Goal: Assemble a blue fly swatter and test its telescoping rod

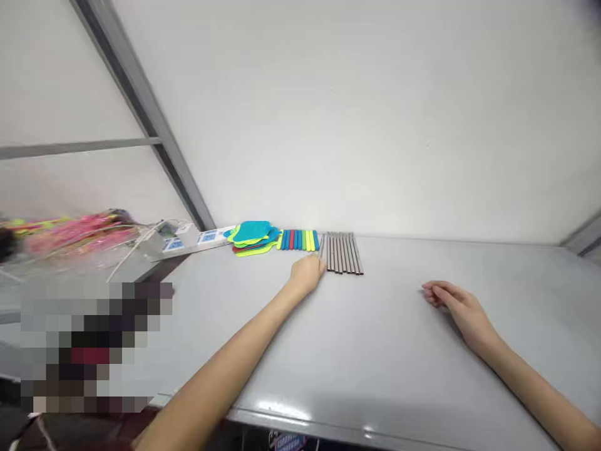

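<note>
My left hand (307, 274) is closed around the lower end of a thin metal tube (322, 244), the leftmost in a row. Right beside it lie several more metal tubes (345, 254), side by side on the grey table. Left of the tubes is a row of short coloured sticks (298, 240) in blue, red, green and yellow. A pile of flat cut-out pieces (253, 235) in blue, yellow-green and red comes after that. My right hand (457, 307) hovers over or rests on the table at the right, fingers curled together, with nothing visible in them.
White power strips (206, 238) with cables run along the table's back left edge. Pink and yellow plastic-wrapped items (84, 235) lie farther left, beside a blurred-out area. A white wall (375, 125) stands behind the grey table (375, 351), and a metal frame post (154, 119) rises at the left.
</note>
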Available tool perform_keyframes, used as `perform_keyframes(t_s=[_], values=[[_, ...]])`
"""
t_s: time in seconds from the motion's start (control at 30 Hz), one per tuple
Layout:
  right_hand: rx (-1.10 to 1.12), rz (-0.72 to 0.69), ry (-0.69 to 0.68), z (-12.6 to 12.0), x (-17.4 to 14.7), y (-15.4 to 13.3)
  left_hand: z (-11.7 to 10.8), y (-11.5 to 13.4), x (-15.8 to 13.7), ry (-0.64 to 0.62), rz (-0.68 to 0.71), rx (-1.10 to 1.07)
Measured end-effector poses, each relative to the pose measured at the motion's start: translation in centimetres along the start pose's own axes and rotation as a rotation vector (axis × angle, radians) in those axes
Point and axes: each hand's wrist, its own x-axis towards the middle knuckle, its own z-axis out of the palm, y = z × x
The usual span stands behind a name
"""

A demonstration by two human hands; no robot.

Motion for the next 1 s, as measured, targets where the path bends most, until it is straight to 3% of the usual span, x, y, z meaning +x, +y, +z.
perform_keyframes(t_s=[0.17, 0.33, 0.47, 0.63, 1.0], values=[[0.058, 0.002, -0.013, 0.3, 1.1, 1.1, -0.2, -0.2, -0.7, 0.047, -0.003, -0.035], [0.126, -0.01, -0.027, 1.4, 1.5, 1.2, -0.6, 1.1, -3.9, 0.099, 0.153, -0.154], [0.226, -0.049, -0.123, 3.9, 1.4, -0.5, -0.9, 2.2, -5.9, 0.064, 0.291, -0.259], [0.39, -0.078, -0.266, 6.9, 1.3, -2.6, -1.0, 2.4, -6.0, 0.026, 0.391, -0.339], [0.535, -0.132, -0.369, 9.0, 1.6, -4.4, -1.1, 2.8, -6.9, -0.089, 0.447, -0.362]])
